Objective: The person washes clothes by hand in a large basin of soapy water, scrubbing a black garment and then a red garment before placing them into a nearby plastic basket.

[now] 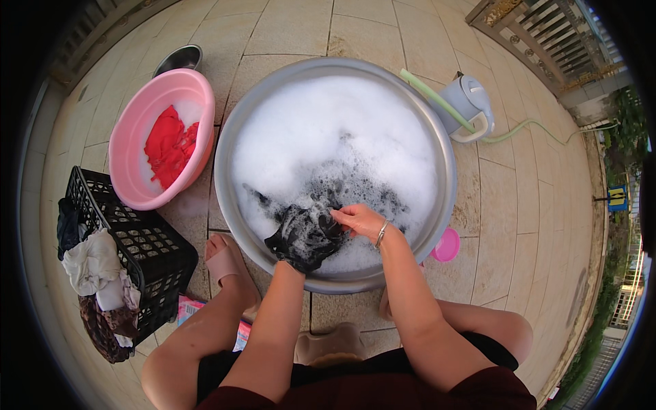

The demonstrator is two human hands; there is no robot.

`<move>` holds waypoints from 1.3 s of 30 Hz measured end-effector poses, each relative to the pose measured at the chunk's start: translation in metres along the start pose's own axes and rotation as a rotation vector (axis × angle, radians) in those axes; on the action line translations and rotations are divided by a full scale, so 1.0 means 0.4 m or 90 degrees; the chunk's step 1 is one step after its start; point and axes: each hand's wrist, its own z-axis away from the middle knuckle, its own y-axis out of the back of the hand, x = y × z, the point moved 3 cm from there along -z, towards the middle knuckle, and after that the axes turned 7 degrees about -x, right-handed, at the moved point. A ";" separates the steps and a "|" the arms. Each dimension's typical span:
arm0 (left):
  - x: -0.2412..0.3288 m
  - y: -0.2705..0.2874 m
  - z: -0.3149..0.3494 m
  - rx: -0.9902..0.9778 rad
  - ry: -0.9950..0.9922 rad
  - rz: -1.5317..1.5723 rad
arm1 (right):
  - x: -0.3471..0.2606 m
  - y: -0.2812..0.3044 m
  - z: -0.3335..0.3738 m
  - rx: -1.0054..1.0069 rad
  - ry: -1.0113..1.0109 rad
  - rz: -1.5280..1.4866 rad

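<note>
A wet black garment [307,236] lies over the near side of a large grey metal basin [229,198] full of white suds [335,123]. My left hand is hidden under or inside the garment up to the wrist, so its fingers do not show. With thumb and fingers closed together, my right hand [362,220] pinches the garment's right edge. A bracelet [382,233] circles my right wrist. Dark water and more dark cloth show through thin foam just beyond my hands.
Left of the basin stands a pink tub [123,157] with red cloth [167,143], and a black crate [157,253] draped with clothes [96,263]. A grey bucket [465,102] with a green hose [437,99] stands at the far right. A pink cup [446,244] sits beside the basin.
</note>
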 end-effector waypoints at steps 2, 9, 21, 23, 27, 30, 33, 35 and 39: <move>0.003 -0.005 0.000 -0.007 0.003 0.001 | 0.013 0.011 -0.006 -0.004 0.047 -0.040; 0.051 -0.017 -0.013 -0.052 -0.002 0.024 | -0.044 -0.011 0.022 0.224 0.428 -0.307; 0.108 0.048 -0.128 0.257 -0.079 -0.309 | 0.011 0.165 -0.196 0.446 0.312 -0.236; 0.089 0.109 -0.157 0.294 -0.111 -0.288 | 0.070 0.140 -0.249 0.436 0.287 -0.014; 0.051 0.207 -0.204 0.364 -0.059 -0.333 | 0.183 0.155 -0.331 0.402 0.084 0.455; 0.046 0.200 -0.189 0.401 -0.053 -0.295 | 0.149 0.151 -0.314 0.489 0.092 0.175; 0.032 0.210 -0.195 0.381 -0.107 -0.252 | 0.002 0.045 -0.184 0.511 0.275 -0.056; 0.014 0.182 -0.209 0.352 -0.140 -0.269 | -0.047 -0.015 -0.140 0.517 0.423 -0.037; 0.015 0.240 -0.216 0.223 -0.202 -0.117 | -0.113 -0.103 -0.097 0.442 0.376 0.149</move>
